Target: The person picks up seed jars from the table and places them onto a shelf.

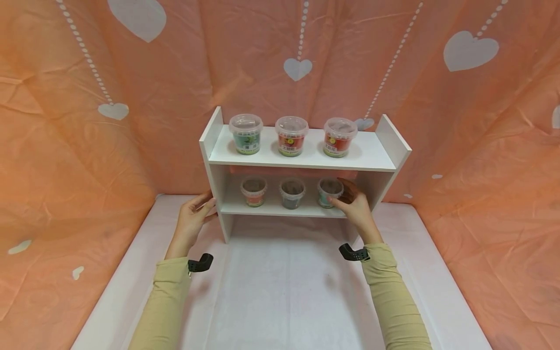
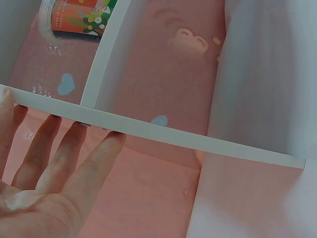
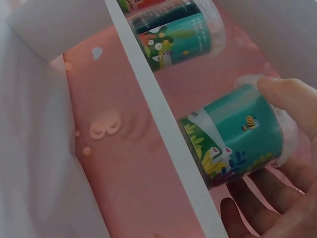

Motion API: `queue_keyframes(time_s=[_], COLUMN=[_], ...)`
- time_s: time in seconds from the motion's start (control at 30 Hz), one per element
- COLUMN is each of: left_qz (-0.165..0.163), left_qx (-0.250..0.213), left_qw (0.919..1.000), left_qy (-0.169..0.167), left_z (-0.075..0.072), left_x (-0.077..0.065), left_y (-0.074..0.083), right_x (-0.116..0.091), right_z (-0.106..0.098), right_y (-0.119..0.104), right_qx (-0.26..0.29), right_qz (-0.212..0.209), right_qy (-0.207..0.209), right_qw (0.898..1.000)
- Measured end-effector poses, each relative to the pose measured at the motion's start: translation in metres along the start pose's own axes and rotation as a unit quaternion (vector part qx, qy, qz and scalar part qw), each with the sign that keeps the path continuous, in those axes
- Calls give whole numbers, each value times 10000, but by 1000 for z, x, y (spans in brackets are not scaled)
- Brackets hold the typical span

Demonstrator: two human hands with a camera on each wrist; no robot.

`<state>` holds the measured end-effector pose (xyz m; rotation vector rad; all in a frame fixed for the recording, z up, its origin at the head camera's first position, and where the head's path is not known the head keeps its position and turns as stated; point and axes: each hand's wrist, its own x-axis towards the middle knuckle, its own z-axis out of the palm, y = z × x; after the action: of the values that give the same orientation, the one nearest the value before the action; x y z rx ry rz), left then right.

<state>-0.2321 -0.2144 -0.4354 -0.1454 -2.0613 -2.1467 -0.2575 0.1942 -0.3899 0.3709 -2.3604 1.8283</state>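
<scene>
A white two-tier shelf stands on the table, holding lidded plastic cups on both boards. My right hand grips the rightmost lower cup, which has a teal label with a small bee. In the right wrist view, the thumb is at its lid rim and the fingers curl round the far side; the cup's base is at the lower board. My left hand is at the left side panel, its extended fingers against the panel's outer face.
On the lower board are a dark-looking cup and an orange-labelled cup. The upper board bears a green-labelled cup and two red-labelled cups, one in the middle, one at right. Orange cloth hangs behind.
</scene>
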Motion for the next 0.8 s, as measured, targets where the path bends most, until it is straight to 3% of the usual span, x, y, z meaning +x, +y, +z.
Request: queue_keyframes(time_s=[0.33,0.8], left_qz=[-20,-71], left_qx=[31,-16], left_qw=[10000,10000], left_qy=[0,46], left_z=[1,0], left_x=[0,1], left_y=[1,-2], right_x=[10,-1], right_z=[-2,2], right_y=[32,-1], right_qx=[46,103], right_qz=[-38,139], right_qy=[113,-13], right_qw=[9999,9998])
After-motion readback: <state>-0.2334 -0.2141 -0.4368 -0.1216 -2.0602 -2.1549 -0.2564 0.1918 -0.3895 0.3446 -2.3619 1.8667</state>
